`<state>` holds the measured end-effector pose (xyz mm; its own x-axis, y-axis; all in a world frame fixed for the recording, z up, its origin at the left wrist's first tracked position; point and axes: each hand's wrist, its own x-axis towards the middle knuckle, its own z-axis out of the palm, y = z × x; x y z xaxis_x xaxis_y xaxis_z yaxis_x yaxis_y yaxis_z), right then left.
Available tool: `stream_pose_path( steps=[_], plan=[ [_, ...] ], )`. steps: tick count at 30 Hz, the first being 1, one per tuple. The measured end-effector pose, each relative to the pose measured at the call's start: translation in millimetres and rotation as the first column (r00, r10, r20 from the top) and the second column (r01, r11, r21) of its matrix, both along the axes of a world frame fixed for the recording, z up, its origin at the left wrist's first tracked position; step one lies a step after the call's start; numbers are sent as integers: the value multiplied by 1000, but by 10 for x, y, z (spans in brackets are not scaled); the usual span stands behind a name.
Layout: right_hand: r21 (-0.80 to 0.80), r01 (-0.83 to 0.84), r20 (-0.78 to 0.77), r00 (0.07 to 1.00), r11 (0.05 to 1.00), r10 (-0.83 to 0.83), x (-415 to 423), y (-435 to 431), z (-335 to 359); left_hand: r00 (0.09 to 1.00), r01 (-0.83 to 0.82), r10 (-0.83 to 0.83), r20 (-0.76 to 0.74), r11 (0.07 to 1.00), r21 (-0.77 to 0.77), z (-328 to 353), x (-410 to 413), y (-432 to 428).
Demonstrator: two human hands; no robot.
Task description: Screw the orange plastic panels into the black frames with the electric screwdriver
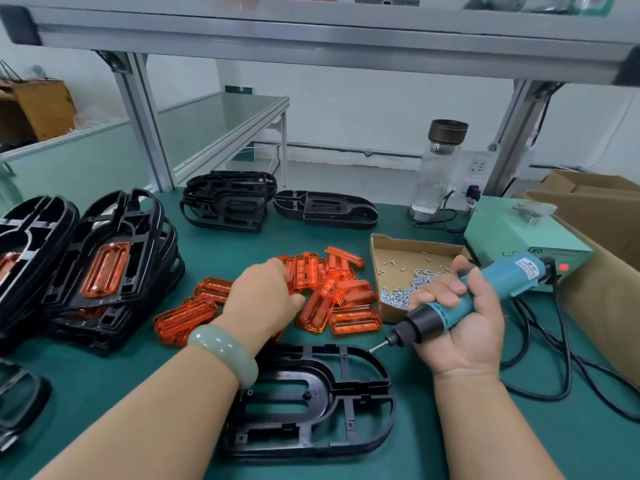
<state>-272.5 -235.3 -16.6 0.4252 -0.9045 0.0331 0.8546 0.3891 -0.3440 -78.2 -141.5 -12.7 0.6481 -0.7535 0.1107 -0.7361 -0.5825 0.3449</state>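
Right fingers (446, 292) grip screwdriver (509, 277) beside tray (376, 261) of screws (398, 293).

A clear glass bottle (437, 171) with a dark lid stands upright on the green desk (214, 251) at one o'clock, just beside a white wall socket (477, 169). At two o'clock sits a pale green power unit (512, 237), its red lamp lit, with brown cardboard boxes (595, 209) beside it. Black cables (549, 397) loop at three o'clock. An aluminium shelf frame (311, 36) spans twelve o'clock.
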Motion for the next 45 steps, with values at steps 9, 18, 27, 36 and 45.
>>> stream_pose_path(
  steps=[9,18,27,36,45],
  plan=[
    [10,9,8,1000,1000,-9,19,8,13,965,139,-230,-125,855,-500,89,-73,340],
    [-5,7,6,1000,1000,-7,-29,-39,3,642,-14,-630,-438,562,-827,181,-264,585],
    [-29,15,0,1000,999,-15,-30,-27,30,637,-40,-620,-459,568,-822,74,-293,633],
    [-46,31,-10,999,998,-32,-43,-23,21,713,82,-578,-396,629,-773,79,-283,801],
    [-49,21,-22,1000,999,-22,-26,-9,17,881,255,-391,-267,867,-428,2,-89,1203]
  ],
)
